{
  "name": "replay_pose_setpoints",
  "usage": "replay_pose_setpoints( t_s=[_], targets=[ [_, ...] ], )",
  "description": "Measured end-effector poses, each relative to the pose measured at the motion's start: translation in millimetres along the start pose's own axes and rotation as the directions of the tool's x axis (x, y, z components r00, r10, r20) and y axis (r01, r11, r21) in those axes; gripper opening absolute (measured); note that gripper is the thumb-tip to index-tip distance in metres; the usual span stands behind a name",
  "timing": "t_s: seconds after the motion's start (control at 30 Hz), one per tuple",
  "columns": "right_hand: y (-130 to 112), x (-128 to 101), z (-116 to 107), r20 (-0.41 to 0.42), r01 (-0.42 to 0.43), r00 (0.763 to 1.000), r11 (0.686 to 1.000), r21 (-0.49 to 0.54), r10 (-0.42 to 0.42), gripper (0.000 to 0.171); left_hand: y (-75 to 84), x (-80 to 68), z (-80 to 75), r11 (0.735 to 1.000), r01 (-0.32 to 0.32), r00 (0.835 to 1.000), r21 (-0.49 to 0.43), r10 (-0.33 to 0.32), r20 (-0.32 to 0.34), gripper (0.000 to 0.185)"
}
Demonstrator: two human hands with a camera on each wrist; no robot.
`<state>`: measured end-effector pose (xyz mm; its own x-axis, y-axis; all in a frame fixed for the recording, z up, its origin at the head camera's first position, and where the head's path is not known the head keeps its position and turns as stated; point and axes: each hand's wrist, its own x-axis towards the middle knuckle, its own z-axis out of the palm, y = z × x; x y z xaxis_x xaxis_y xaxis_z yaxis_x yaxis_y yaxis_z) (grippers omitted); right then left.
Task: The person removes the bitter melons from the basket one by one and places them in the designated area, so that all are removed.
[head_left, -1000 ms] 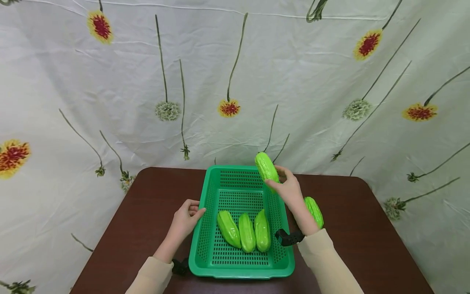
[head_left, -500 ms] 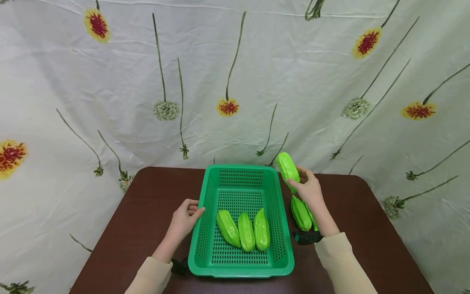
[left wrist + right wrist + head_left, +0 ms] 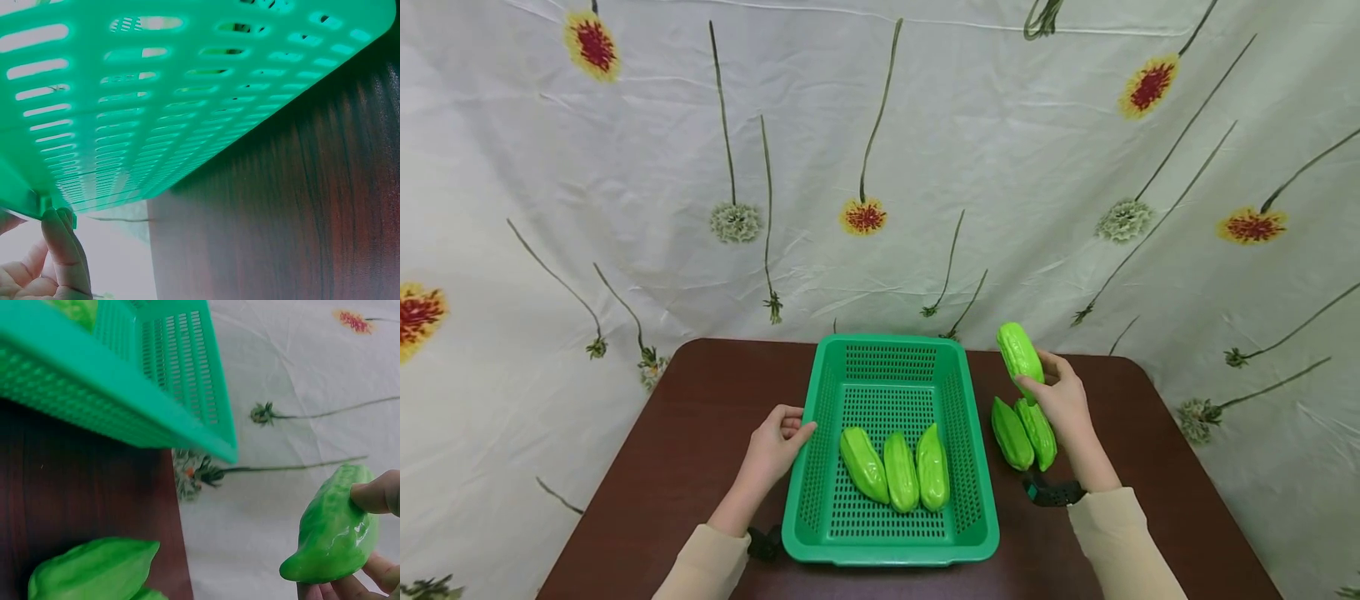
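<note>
A green bitter melon (image 3: 1020, 360) is held up between the thumb and fingers of my right hand (image 3: 1060, 398), over the far right of the table. The right wrist view shows its pointed end and the thumb pressed on its side. Below it, two more bitter melons (image 3: 1012, 435) lie side by side on the table. My left hand (image 3: 772, 442) grips the left rim of a green plastic basket (image 3: 797, 546), with fingers (image 3: 65, 250) under the edge in the left wrist view. Inside the basket, three bitter melons (image 3: 863, 464) lie in a row toward the near end.
The dark brown wooden table (image 3: 715, 383) has rounded far corners. A white cloth (image 3: 805, 167) printed with flowers hangs behind it. Each wrist wears a black strap (image 3: 1052, 492).
The right hand has carried its bitter melon rightward from over the basket to above the table melons, and slightly lower at the end. The left hand keeps its grip on the rim.
</note>
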<state>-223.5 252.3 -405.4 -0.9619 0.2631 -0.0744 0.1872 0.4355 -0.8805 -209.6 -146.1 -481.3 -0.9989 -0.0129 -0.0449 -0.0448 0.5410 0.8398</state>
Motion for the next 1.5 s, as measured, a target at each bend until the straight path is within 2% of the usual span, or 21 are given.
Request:
replay_pose_setpoints(
  t_s=[0.8, 1.17, 1.5],
  targets=[
    [73, -3, -23, -0.096, -0.162, 0.983, 0.982, -0.093, 0.154, 0.070, -1.7, 0.6, 0.8, 1.000, 0.010, 1.000, -0.007, -0.010, 0.000, 0.034],
    [108, -2, -23, -0.087, -0.179, 0.982, 0.973, -0.148, 0.167, 0.069, -3.0, 0.0, 1.3, 1.000, -0.015, 1.000, 0.005, 0.015, -0.008, 0.034],
    [123, -3, -21, -0.071, -0.209, 0.977, 0.961, -0.181, 0.199, 0.069, -2.5, -0.8, 0.9, 1.000, -0.016, 1.000, 0.003, 0.016, -0.010, 0.034]
  ],
)
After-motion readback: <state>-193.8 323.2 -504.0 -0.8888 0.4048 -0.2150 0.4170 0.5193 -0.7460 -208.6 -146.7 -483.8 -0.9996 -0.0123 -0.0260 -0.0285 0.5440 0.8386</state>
